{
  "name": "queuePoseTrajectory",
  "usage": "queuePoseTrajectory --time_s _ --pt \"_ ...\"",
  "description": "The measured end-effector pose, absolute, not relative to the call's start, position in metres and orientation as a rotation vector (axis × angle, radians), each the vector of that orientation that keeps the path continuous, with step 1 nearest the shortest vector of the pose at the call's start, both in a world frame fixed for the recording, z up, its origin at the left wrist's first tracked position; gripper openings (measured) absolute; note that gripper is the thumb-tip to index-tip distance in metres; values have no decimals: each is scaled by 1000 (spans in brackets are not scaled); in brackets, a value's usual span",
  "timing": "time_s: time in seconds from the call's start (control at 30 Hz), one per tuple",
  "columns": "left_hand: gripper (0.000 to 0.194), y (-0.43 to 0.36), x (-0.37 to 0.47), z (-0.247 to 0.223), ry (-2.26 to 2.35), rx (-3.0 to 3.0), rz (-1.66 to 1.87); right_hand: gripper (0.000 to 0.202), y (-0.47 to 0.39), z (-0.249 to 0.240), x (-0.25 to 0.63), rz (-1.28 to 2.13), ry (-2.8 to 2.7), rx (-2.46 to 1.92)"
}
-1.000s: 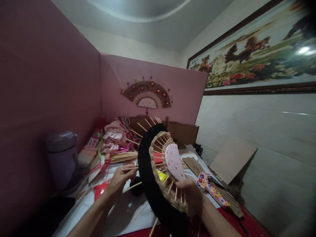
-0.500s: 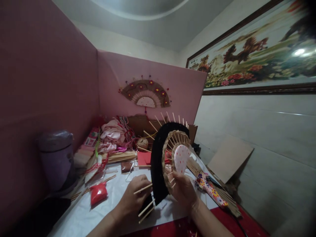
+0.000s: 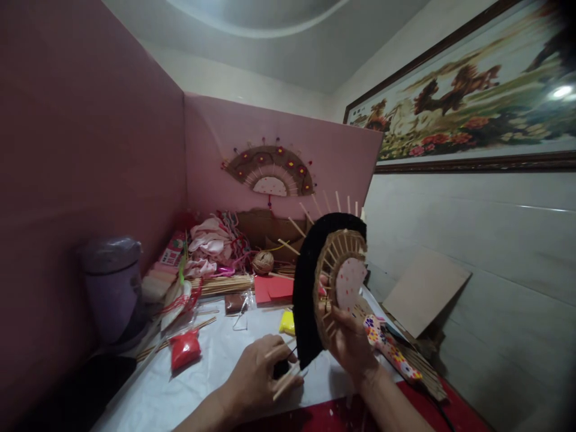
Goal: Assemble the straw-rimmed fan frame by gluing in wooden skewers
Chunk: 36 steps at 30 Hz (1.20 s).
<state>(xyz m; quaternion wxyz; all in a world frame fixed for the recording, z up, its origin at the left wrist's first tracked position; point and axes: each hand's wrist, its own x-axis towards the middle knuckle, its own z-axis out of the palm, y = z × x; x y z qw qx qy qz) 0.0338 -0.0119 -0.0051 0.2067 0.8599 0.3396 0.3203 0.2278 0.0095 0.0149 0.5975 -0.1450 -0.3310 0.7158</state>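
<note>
We hold the fan [image 3: 307, 294] tilted above the worktop [image 3: 148, 390], our right hand [image 3: 350, 341] gripping by its spotted base [image 3: 351, 282] — probably so the black band faces our left hand [image 3: 252, 371], whose fingers are curled around a dark bundle [image 3: 281, 368] beside the lower sticks [image 3: 284, 387].

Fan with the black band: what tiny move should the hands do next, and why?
Perhaps the left hand should ease the dark bundle, maybe yarn, around the nearest stick, because that stick's bare end pokes out past the black band by the hand, while the right hand holds the fan.
</note>
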Motion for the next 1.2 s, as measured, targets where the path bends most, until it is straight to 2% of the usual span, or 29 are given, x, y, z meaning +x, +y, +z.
queuePoseTrajectory --time_s 0.13,0.23,0.33,0.43,0.53,0.67,0.83,1.03,1.1,1.2 --pt "11 -1 30 -5 1317 2600 677 33 17 18 244 1558 -659 -194" --pt "15 29 19 13 1575 2792 478 27 24 13 257 1556 -619 -185" --pt "26 70 0 50 1685 2850 488 23 28 9 263 1562 -620 -197" --pt "27 105 -22 91 1859 2833 546 28 27 12 261 1516 -640 -175" --pt "29 122 -38 111 2069 2708 594 28 27 16 259 1492 -645 -177" --pt "30 113 -40 91 2014 2617 370 41 30 16 263 1455 -614 -193" --pt "46 82 -47 52 2049 2620 230 47 30 13 264 1451 -652 -211" --pt "33 68 -82 32 1933 2609 141 49 24 18 256 1455 -684 -258" --pt "35 67 -81 32 1881 2619 205 51 22 20 254 1476 -681 -252" --pt "30 73 -67 46 1794 2527 619 52 21 22 253 1505 -688 -242"
